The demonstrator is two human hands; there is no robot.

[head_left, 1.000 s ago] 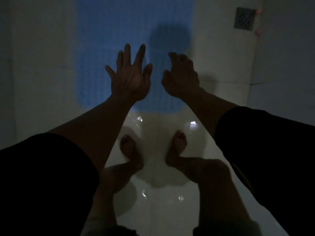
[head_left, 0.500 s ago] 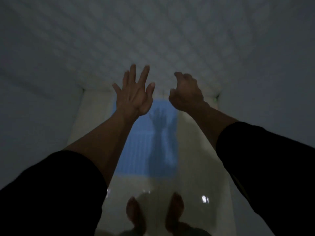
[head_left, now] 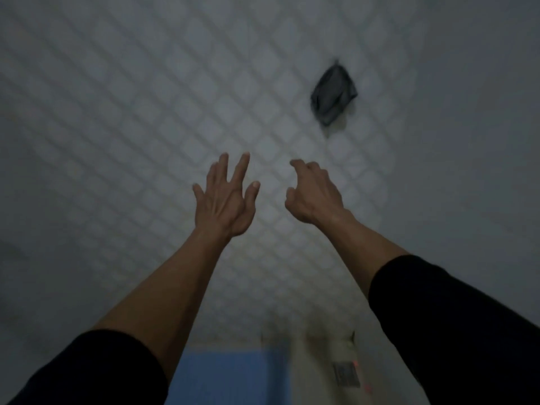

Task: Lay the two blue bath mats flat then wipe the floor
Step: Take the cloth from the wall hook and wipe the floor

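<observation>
A blue bath mat (head_left: 230, 375) lies flat on the pale floor at the bottom middle of the head view; only its far end shows. A dark grey cloth (head_left: 333, 96) hangs on the tiled wall at the upper right. My left hand (head_left: 225, 200) is raised in front of the wall with fingers spread and nothing in it. My right hand (head_left: 314, 197) is raised beside it, fingers loosely curled, empty, below and left of the cloth. Only one mat is in view.
The diamond-patterned tiled wall (head_left: 146, 112) fills most of the view. A metal floor drain (head_left: 346, 375) sits in the floor at the lower right, next to the mat. A plain wall (head_left: 482, 112) closes the right side. The room is dim.
The view has tilted up from the floor and my feet to the wall. Both hands stay raised ahead. The hanging grey cloth has come into view; most of the mat has dropped out.
</observation>
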